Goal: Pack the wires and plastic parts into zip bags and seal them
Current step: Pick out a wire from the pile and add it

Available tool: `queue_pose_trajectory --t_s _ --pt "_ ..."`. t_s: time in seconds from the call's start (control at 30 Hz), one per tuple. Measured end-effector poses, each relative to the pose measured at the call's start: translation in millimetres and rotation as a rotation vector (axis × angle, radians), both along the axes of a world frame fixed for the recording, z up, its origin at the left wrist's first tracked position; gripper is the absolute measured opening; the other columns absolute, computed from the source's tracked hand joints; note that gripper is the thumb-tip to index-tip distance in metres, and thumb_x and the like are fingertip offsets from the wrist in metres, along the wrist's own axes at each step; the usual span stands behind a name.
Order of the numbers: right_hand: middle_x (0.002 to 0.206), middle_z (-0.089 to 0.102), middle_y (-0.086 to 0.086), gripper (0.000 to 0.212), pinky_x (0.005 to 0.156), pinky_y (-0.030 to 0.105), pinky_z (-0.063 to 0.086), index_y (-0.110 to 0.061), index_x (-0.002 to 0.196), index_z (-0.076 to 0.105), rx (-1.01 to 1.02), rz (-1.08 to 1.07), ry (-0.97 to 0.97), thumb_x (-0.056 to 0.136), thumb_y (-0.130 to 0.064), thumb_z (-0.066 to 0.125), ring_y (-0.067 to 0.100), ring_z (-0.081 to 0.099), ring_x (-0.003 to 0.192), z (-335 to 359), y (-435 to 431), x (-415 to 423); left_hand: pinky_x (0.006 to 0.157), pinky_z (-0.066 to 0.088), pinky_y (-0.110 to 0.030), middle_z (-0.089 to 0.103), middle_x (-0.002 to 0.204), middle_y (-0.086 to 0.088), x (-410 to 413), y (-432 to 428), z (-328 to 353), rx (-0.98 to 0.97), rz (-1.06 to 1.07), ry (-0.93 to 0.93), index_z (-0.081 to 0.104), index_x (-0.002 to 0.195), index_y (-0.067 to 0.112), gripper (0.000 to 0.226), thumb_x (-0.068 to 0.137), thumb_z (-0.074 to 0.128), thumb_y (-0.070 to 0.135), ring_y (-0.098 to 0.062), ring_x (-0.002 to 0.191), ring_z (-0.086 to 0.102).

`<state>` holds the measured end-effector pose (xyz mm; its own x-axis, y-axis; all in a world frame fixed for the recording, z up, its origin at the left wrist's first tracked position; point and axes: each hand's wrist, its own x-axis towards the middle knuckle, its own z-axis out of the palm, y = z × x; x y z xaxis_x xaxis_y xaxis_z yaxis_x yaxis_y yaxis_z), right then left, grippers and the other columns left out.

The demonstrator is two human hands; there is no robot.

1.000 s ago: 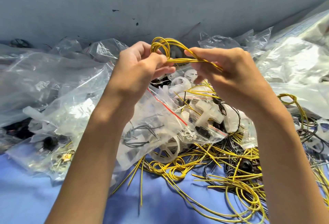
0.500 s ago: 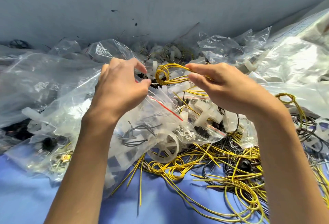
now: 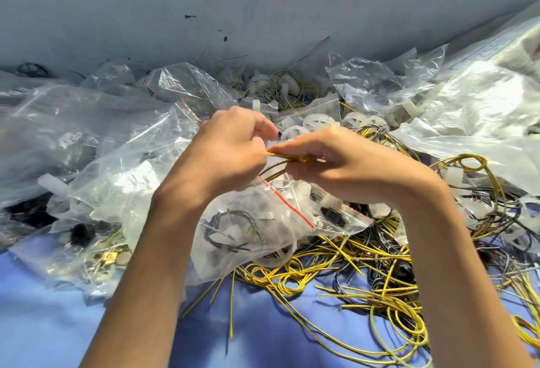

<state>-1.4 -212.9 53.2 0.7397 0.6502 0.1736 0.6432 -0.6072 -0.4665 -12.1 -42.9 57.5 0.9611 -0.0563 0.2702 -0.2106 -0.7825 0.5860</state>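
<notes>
Hands: 2, close together | left hand (image 3: 230, 151) is pinched on the mouth of 1 red-striped zip bag (image 3: 280, 221) | right hand (image 3: 347, 163) is clamped on 1 yellow wire bundle (image 3: 293, 158), held at that mouth | loose wires (image 3: 336, 268): not countable, spread on the blue surface (image 3: 58, 326)

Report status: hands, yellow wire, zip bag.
Left hand pinches zip bag at its mouth. Right hand pinches folded yellow wire, end meeting the left fingers. Loose wire pile under the bag, not blocking.

The left grip (image 3: 230, 151) pinches the mouth of a clear zip bag (image 3: 248, 221); the right grip (image 3: 330, 160) pinches a folded yellow wire bundle (image 3: 292, 158) just beside it, above loose yellow wires (image 3: 350, 274) on the blue worktop (image 3: 58, 323)
</notes>
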Motion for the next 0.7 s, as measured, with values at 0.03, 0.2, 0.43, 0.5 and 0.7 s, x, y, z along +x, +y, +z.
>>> queue_pose_trajectory --t_s 0.03,0.2,0.43,0.5,0.7 --pt "0.09 0.066 -0.001 0.026 0.068 0.029 0.048 -0.015 0.117 0.065 -0.03 0.04 0.026 0.095 -0.013 0.052 0.005 0.057 0.074 -1 3 -2 0.088 0.051 -0.027 0.069 0.095 0.002 0 -2 1 -0.041 -0.039 0.005 0.07 0.103 0.02 0.049 0.076 0.039 -0.008 -0.012 0.094 0.065" --pt "0.053 0.056 -0.012 0.042 0.046 0.009 0.041 -0.043 0.078 0.057 -0.023 0.052 0.065 0.097 -0.007 0.049 -0.003 0.055 0.041 -8 18 -2 0.091 0.048 -0.015 0.069 0.099 0.0 -1 -5 2 -0.171 -0.186 -0.031 0.065 0.1 0.018 0.062 0.063 0.03 -0.018 -0.009 0.099 0.063" --pt "0.06 0.057 -0.012 0.051 0.054 0.012 0.033 -0.046 0.058 0.04 0.094 0.056 -0.108 0.093 -0.012 0.055 -0.005 0.05 0.055 -6 26 -1 0.075 0.056 -0.025 0.071 0.097 0.003 -7 -3 7 -0.396 -0.362 -0.035 0.066 0.094 0.019 0.061 0.05 0.029 -0.002 -0.002 0.093 0.066" --pt "0.06 0.047 -0.018 0.045 0.055 0.012 0.032 -0.04 0.063 0.041 0.141 0.148 -0.103 0.089 -0.004 0.049 -0.001 0.046 0.058 -3 29 -6 0.079 0.056 -0.027 0.071 0.098 0.001 -11 -6 10 -0.445 -0.413 -0.041 0.065 0.095 0.017 0.061 0.049 0.031 -0.003 -0.005 0.094 0.066" --pt "0.056 0.05 -0.011 0.033 0.047 0.01 0.035 -0.033 0.109 0.069 -0.132 0.057 0.024 0.09 -0.009 0.056 0.008 0.05 0.052 -17 29 -6 0.102 0.044 -0.03 0.071 0.101 0.004 -16 -6 13 -0.556 -0.495 -0.084 0.063 0.096 0.021 0.072 0.044 0.024 -0.011 -0.01 0.107 0.064"
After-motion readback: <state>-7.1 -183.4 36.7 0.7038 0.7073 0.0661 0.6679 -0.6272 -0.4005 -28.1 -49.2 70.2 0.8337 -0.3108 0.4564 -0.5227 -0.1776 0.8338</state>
